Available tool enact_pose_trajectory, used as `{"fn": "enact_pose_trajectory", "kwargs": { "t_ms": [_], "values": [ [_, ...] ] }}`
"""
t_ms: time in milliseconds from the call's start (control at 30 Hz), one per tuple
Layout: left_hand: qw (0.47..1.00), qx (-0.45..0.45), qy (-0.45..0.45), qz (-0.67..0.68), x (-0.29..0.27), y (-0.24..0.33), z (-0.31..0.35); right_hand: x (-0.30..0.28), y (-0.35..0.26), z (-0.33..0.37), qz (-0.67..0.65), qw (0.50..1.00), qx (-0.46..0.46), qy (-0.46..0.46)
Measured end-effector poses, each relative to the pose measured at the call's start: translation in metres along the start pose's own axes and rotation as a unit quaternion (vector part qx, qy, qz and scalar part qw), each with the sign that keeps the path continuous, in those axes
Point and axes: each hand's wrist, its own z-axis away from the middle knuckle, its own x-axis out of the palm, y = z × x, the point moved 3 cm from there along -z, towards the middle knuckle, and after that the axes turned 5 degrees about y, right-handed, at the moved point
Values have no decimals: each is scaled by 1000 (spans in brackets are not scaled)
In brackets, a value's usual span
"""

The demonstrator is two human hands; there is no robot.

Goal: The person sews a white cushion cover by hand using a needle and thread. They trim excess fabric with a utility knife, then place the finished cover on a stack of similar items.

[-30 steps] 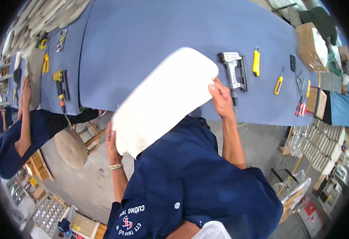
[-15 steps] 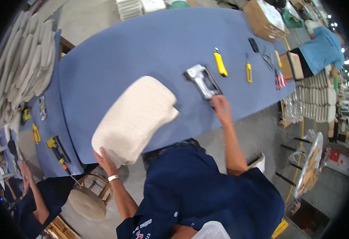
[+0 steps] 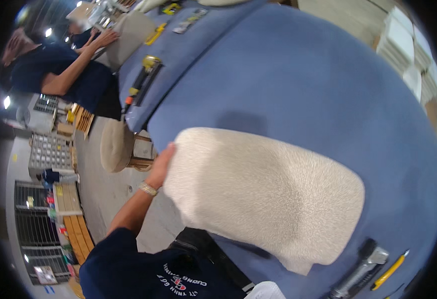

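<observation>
A beige fabric-covered seat pad (image 3: 258, 189) with rounded corners and a small fabric flap at its near right lies across the near edge of the blue-covered table (image 3: 298, 74). At its left end my left hand (image 3: 161, 167), wearing a watch or metal bracelet on the wrist, grips the pad's edge; most of the fingers are hidden. My right hand is out of the picture. Beyond the pad's near right corner lie a metal hand staple gun (image 3: 360, 274) and a yellow utility knife (image 3: 392, 270).
A yellow-and-black air stapler (image 3: 143, 82) lies on the side table at left, near yellow cutters (image 3: 155, 34). Another person (image 3: 69, 74) stands there with a hand on a beige panel (image 3: 131, 37). A round padded stool (image 3: 116, 144) stands below. White stacks (image 3: 400, 40) are at far right.
My view has swung left, bringing the pad closer to the middle. My left hand stays at the pad's edge. My right hand, earlier at the staple gun's handle, has left the view.
</observation>
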Motion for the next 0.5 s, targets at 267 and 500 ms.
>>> {"fn": "enact_pose_trajectory", "kwargs": {
  "t_ms": [267,500],
  "values": [
    [951,189,-37,242,38,47,35,53,25,-12,13,1000,-25,-12],
    [912,271,4,308,44,31,47,5,53,-26,-11,999,-31,-10]
  ]
}}
